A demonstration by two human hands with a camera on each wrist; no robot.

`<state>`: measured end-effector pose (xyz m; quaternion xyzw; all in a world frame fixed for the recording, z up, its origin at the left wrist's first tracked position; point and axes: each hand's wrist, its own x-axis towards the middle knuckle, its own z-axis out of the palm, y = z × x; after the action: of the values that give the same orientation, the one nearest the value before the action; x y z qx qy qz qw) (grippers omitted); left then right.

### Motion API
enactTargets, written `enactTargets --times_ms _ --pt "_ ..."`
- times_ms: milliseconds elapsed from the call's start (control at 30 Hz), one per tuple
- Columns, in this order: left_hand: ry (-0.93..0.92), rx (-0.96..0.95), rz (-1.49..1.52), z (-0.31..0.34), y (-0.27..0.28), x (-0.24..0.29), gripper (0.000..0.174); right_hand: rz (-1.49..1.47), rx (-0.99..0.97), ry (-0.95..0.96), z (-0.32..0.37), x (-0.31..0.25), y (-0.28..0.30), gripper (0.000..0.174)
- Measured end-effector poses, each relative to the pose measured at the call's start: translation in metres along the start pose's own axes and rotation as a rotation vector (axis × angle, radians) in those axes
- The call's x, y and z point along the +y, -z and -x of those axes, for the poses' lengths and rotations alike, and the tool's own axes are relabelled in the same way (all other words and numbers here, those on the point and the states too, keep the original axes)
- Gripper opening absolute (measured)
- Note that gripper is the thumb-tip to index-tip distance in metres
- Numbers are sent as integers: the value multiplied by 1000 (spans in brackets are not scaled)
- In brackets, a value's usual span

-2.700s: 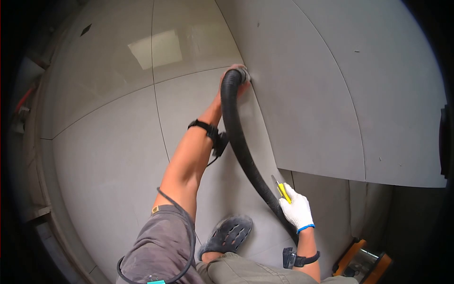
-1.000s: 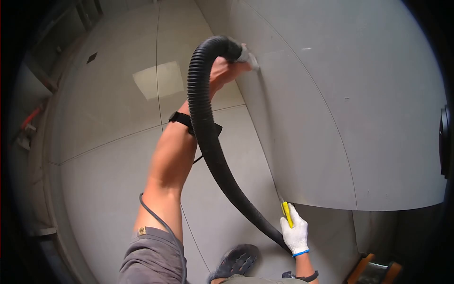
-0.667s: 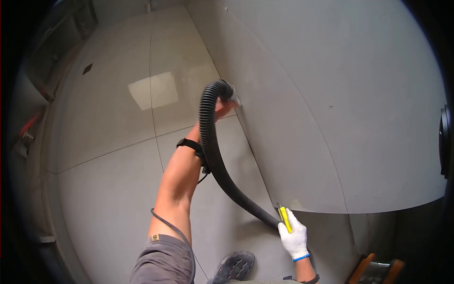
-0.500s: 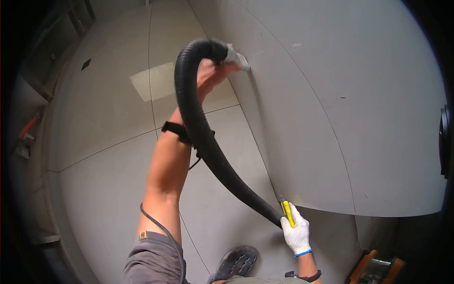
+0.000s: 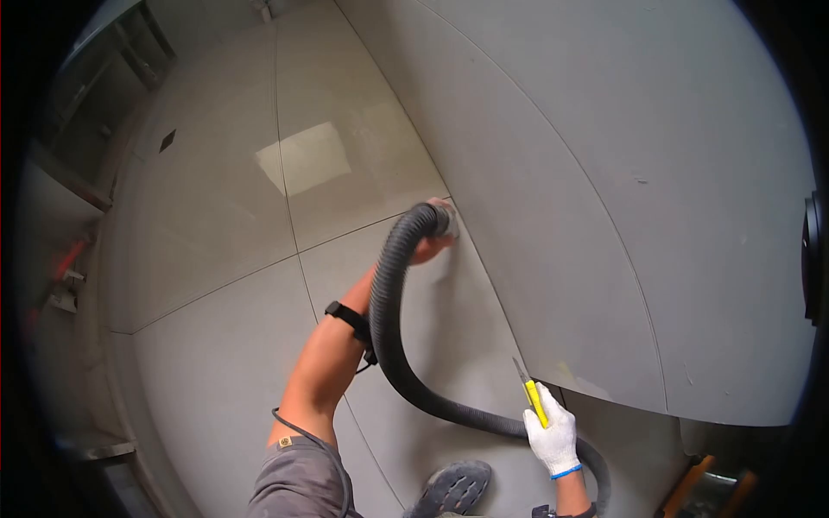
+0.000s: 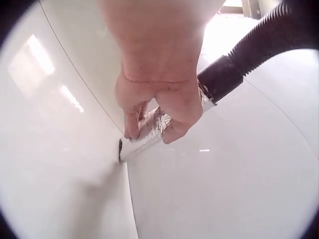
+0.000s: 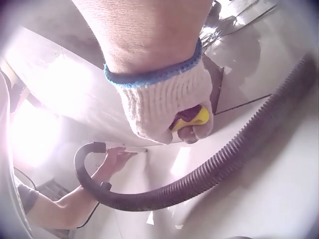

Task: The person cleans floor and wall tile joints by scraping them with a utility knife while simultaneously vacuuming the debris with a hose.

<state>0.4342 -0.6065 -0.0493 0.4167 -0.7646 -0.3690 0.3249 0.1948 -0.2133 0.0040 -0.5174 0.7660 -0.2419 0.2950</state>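
My bare left hand [image 5: 427, 250] grips the silver-wrapped nozzle [image 6: 149, 132] of a black ribbed vacuum hose [image 5: 389, 319]. In the left wrist view the nozzle's dark end is right at the seam where the floor and wall meet, with thumb and fingers round the tube. My right hand [image 5: 553, 434], in a white knit glove with a blue cuff, holds a yellow-handled knife [image 5: 537, 404]. Its thin blade points away from me, close to the lower corner of the wall. In the right wrist view the glove covers most of the yellow handle [image 7: 199, 118].
Large grey tiles cover the floor [image 5: 207, 380] and the wall [image 5: 553, 224] on the right, which ends in a lower edge. An orange-and-black object [image 5: 708, 488] stands at lower right. One clog [image 5: 451, 490] shows at the bottom. The hose sags past the right hand.
Over the last half second my left hand has brought the nozzle down and nearer along the wall-floor seam. The hose now bends more deeply. My right hand still holds the knife near the corner.
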Motion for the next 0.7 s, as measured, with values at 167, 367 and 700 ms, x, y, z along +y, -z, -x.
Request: enactTargets --times_ms 167,367,700 --pt "-5 199 -12 -33 8 -61 30 37 -67 35 0 34 -5 57" --pt "309 46 -217 -40 77 -49 36 -4 -139 78 -49 4 19 56" --pt "349 262 -98 88 120 -9 37 164 -125 189 -54 -26 -2 54"
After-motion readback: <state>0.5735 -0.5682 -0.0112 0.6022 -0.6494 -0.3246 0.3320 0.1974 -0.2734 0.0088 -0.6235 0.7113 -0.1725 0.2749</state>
